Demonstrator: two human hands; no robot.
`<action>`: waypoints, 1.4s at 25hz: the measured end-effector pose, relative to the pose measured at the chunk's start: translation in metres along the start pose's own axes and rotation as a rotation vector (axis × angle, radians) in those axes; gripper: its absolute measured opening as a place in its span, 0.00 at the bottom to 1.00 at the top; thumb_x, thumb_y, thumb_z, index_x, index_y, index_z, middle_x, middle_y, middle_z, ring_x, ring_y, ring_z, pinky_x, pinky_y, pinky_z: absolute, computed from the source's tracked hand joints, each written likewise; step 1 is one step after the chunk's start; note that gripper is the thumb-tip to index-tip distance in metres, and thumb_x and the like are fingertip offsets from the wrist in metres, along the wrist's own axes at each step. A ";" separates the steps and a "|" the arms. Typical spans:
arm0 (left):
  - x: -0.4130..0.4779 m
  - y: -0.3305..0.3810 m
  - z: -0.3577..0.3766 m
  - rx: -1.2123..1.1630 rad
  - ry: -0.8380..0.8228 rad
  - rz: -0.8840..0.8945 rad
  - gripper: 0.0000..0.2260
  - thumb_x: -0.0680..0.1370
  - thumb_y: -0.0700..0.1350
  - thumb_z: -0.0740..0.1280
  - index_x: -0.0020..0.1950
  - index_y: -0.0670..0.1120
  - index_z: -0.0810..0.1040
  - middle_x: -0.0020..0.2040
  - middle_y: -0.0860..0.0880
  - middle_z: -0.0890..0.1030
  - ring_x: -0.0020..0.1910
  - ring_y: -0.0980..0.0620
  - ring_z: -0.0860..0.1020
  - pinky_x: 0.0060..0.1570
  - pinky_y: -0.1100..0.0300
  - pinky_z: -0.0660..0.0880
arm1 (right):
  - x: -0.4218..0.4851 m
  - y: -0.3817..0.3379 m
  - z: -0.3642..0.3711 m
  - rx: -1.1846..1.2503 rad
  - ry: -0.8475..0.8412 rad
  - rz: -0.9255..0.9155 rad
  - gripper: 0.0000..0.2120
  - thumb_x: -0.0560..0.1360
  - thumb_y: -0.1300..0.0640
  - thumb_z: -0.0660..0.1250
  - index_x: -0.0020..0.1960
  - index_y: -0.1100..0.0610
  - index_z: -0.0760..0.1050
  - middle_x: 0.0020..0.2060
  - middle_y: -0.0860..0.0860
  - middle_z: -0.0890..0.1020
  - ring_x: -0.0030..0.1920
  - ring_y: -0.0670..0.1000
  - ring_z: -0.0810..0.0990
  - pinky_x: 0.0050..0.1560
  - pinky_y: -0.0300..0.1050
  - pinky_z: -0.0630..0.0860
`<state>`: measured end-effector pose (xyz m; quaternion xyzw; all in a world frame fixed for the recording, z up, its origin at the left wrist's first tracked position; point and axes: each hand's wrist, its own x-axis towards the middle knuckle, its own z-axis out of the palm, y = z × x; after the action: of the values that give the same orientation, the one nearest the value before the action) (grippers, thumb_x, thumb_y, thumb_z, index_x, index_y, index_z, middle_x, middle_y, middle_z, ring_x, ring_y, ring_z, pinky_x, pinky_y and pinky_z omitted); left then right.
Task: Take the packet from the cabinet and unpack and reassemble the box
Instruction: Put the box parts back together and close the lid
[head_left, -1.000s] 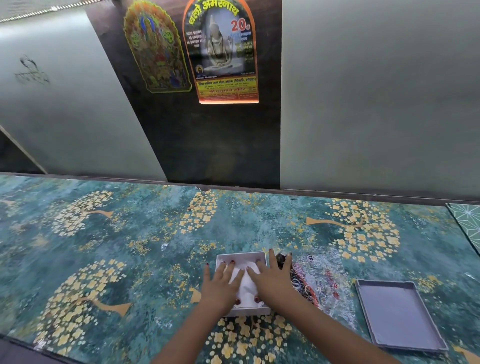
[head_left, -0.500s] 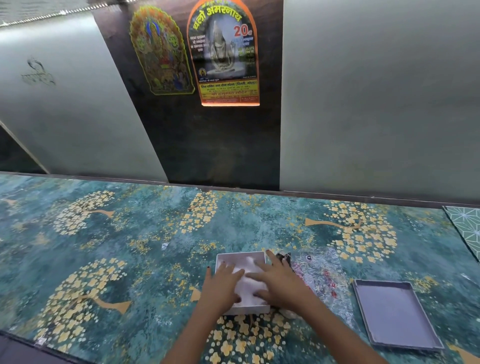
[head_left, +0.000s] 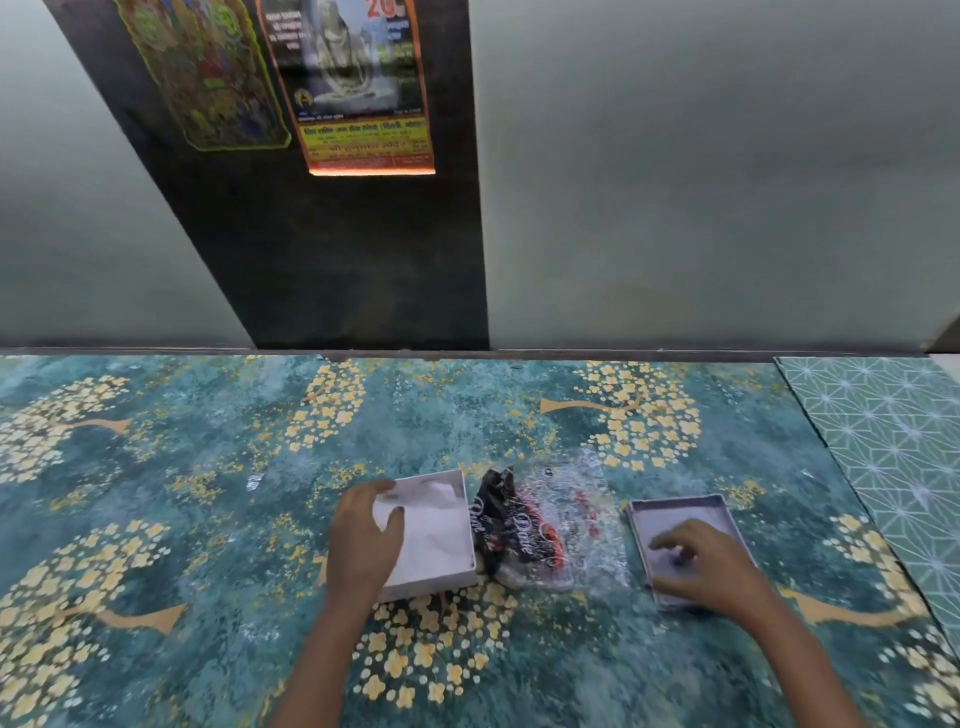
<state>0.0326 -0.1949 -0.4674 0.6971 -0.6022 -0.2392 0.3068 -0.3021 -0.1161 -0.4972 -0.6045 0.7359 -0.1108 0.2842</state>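
Right hand (head_left: 711, 571) has moved off the box base (head_left: 434, 535) to the lid (head_left: 680, 525), fingers spread, gripping nothing. Left hand (head_left: 366, 540) rests flat, steadying the base on the worktop (head_left: 208, 493). Reassembly step; next: lift lid, align, seat.

Left hand (head_left: 365, 540): palm down, fingers loosely spread, thumb angled inward. Left forearm bare, rising from lower frame edge. Right hand (head_left: 710, 569): palm down, fingers (head_left: 667, 543) curled, splayed leftward, motion-blurred. Right forearm bare, extended from lower right.
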 end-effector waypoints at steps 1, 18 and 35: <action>0.001 0.001 0.003 0.018 -0.007 -0.002 0.14 0.73 0.35 0.65 0.58 0.41 0.75 0.60 0.40 0.76 0.60 0.41 0.73 0.58 0.49 0.71 | -0.004 0.006 0.001 -0.033 -0.060 0.004 0.15 0.58 0.47 0.76 0.42 0.46 0.77 0.40 0.46 0.74 0.44 0.49 0.76 0.46 0.42 0.73; 0.006 -0.004 -0.005 -0.312 0.012 -0.376 0.16 0.79 0.44 0.58 0.66 0.41 0.69 0.66 0.40 0.73 0.62 0.40 0.71 0.60 0.46 0.68 | 0.007 -0.154 -0.032 1.784 0.126 0.140 0.08 0.76 0.59 0.56 0.46 0.61 0.72 0.32 0.53 0.81 0.36 0.49 0.80 0.29 0.42 0.81; 0.011 -0.002 -0.006 -0.374 -0.052 -0.119 0.12 0.77 0.39 0.62 0.59 0.49 0.73 0.62 0.49 0.73 0.61 0.52 0.69 0.53 0.59 0.72 | 0.028 -0.169 0.058 1.311 -0.130 0.348 0.17 0.71 0.70 0.63 0.57 0.57 0.70 0.47 0.60 0.79 0.37 0.60 0.80 0.34 0.51 0.80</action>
<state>0.0395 -0.2049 -0.4642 0.6560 -0.5127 -0.3825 0.4007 -0.1336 -0.1734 -0.4665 -0.1858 0.5848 -0.4500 0.6489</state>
